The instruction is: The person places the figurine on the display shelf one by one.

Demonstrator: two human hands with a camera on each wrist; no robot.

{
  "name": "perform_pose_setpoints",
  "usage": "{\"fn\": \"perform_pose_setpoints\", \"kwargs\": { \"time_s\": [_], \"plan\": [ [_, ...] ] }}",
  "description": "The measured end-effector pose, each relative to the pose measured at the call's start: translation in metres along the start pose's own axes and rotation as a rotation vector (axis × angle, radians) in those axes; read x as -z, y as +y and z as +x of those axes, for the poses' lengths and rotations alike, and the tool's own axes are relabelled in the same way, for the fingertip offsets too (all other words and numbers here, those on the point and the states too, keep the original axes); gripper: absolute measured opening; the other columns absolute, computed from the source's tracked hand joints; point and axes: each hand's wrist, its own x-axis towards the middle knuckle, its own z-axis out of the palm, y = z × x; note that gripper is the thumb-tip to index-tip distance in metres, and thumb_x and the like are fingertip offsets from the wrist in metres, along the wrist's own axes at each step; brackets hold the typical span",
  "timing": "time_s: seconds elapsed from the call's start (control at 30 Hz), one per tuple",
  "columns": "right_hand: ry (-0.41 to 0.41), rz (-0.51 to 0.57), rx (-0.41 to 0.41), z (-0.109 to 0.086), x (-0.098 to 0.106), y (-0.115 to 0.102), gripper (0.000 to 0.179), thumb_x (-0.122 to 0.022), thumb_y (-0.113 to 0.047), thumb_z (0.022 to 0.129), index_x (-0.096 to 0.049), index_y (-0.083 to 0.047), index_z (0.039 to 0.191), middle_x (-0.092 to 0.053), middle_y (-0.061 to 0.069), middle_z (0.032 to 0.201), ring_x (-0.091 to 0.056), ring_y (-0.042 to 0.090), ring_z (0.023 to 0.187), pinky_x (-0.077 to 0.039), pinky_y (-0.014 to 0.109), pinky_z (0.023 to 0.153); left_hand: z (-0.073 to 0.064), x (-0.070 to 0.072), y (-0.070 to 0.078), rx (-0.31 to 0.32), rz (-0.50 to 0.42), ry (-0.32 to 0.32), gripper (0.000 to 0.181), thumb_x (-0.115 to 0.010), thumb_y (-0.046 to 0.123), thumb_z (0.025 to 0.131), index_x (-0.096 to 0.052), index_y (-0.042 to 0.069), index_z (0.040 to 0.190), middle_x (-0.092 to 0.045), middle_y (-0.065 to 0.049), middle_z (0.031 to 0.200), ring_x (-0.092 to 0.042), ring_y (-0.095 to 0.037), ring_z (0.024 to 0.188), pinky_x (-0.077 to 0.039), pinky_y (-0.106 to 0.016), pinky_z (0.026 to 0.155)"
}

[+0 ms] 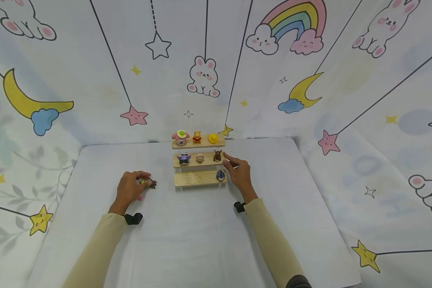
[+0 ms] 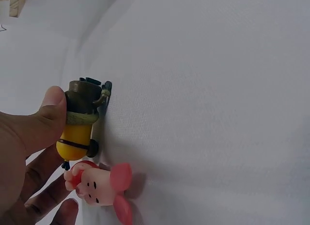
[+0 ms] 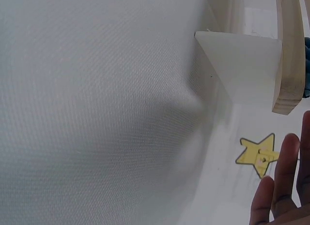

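In the head view my left hand (image 1: 130, 187) grips a small yellow-and-brown Minion figurine (image 2: 80, 119) low over the cloth. The left wrist view shows the thumb along one side of it. A pink Piglet figurine (image 2: 99, 185) lies beside my other left fingers; whether they touch it, I cannot tell. My right hand (image 1: 240, 174) is at the right end of the middle shelf (image 1: 209, 161), its thumb and index finger apart beside a brown figurine (image 1: 217, 156). In the right wrist view, several fingers (image 3: 286, 176) extend near the shelf end.
The wooden stand has three tiers. Pink, bear and yellow-duck figurines (image 1: 213, 138) occupy the top shelf (image 1: 187, 146). Purple and beige figurines (image 1: 200, 158) share the middle one. A blue figurine (image 1: 220, 175) stands at the right of the bottom shelf (image 1: 196, 179). White cloth (image 1: 187, 240) covers the table.
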Motion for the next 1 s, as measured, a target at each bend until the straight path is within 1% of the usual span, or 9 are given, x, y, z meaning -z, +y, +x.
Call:
{"fn": "perform_pose_setpoints", "kwargs": {
  "time_s": [0.2, 0.4, 0.53, 0.6, 0.73, 0.8, 0.87, 0.93, 1.0],
  "plan": [
    [-0.008, -0.002, 0.005, -0.001, 0.000, 0.001, 0.036, -0.070, -0.041, 0.102, -0.072, -0.035, 0.137, -0.083, 0.003, 0.102, -0.073, 0.017, 0.089, -0.053, 0.025, 0.070, 0.000, 0.001, 0.000, 0.007, -0.002, -0.003, 0.023, -0.083, 0.022, 0.094, -0.080, 0.010, 0.115, -0.066, -0.021, 0.113, -0.059, -0.033, 0.096, -0.046, -0.037, 0.078],
    [-0.010, -0.002, 0.001, -0.001, 0.001, -0.001, 0.036, -0.070, -0.040, 0.102, -0.072, -0.034, 0.138, -0.083, 0.004, 0.103, -0.073, 0.018, 0.089, -0.053, 0.025, 0.071, 0.002, 0.002, 0.006, -0.005, -0.007, 0.041, 0.007, -0.082, 0.017, 0.094, -0.085, 0.014, 0.101, -0.063, -0.025, 0.117, -0.059, -0.033, 0.088, -0.051, -0.045, 0.081],
    [-0.013, -0.003, 0.000, -0.001, 0.001, -0.002, 0.036, -0.070, -0.040, 0.102, -0.071, -0.034, 0.138, -0.083, 0.003, 0.103, -0.073, 0.018, 0.089, -0.053, 0.025, 0.071, 0.000, 0.003, 0.008, -0.011, 0.001, 0.045, 0.010, -0.083, 0.015, 0.093, -0.085, 0.014, 0.103, -0.064, -0.024, 0.116, -0.061, -0.030, 0.084, -0.050, -0.039, 0.070],
    [-0.014, -0.002, -0.003, -0.001, 0.001, -0.002, 0.036, -0.070, -0.040, 0.102, -0.071, -0.035, 0.138, -0.083, 0.003, 0.103, -0.073, 0.018, 0.090, -0.052, 0.025, 0.071, -0.002, 0.003, 0.009, -0.012, -0.005, 0.039, 0.014, -0.083, 0.015, 0.093, -0.084, 0.013, 0.106, -0.063, -0.023, 0.115, -0.062, -0.028, 0.073, -0.048, -0.034, 0.062],
    [-0.011, 0.004, -0.009, 0.000, 0.002, -0.003, 0.035, -0.070, -0.039, 0.102, -0.071, -0.036, 0.137, -0.083, 0.003, 0.103, -0.073, 0.018, 0.090, -0.052, 0.026, 0.071, -0.005, 0.005, 0.010, -0.023, -0.018, 0.034, 0.019, -0.083, 0.017, 0.094, -0.082, 0.011, 0.112, -0.064, -0.025, 0.113, -0.063, -0.021, 0.049, -0.047, -0.030, 0.063],
    [-0.009, 0.002, -0.009, 0.000, 0.002, -0.003, 0.035, -0.070, -0.039, 0.102, -0.071, -0.035, 0.137, -0.083, 0.004, 0.103, -0.073, 0.018, 0.090, -0.052, 0.025, 0.070, -0.005, 0.005, 0.009, -0.030, -0.024, 0.049, 0.020, -0.083, 0.018, 0.094, -0.082, 0.011, 0.113, -0.069, -0.023, 0.110, -0.066, -0.021, 0.055, -0.047, -0.032, 0.068],
    [-0.009, 0.003, -0.008, -0.001, 0.002, -0.004, 0.036, -0.070, -0.039, 0.102, -0.072, -0.034, 0.138, -0.083, 0.004, 0.103, -0.073, 0.019, 0.090, -0.052, 0.024, 0.069, -0.005, 0.005, 0.008, -0.040, -0.027, 0.072, 0.019, -0.083, 0.017, 0.094, -0.083, 0.011, 0.112, -0.074, -0.019, 0.104, -0.068, -0.027, 0.073, -0.044, -0.035, 0.075],
    [-0.010, 0.002, -0.012, -0.001, 0.003, -0.004, 0.036, -0.070, -0.039, 0.102, -0.072, -0.034, 0.137, -0.083, 0.004, 0.103, -0.073, 0.019, 0.090, -0.052, 0.024, 0.070, -0.006, 0.005, 0.006, -0.059, -0.027, 0.098, 0.017, -0.083, 0.015, 0.093, -0.083, 0.011, 0.110, -0.078, -0.014, 0.097, -0.064, -0.032, 0.088, -0.042, -0.037, 0.078],
    [-0.011, 0.004, -0.015, -0.002, 0.003, -0.005, 0.036, -0.070, -0.039, 0.102, -0.072, -0.034, 0.138, -0.083, 0.005, 0.104, -0.074, 0.019, 0.090, -0.052, 0.025, 0.071, -0.006, 0.004, 0.004, -0.070, -0.024, 0.112, 0.017, -0.084, 0.014, 0.092, -0.083, 0.009, 0.108, -0.078, -0.012, 0.094, -0.060, -0.034, 0.094, -0.041, -0.038, 0.080]
  ]
}}
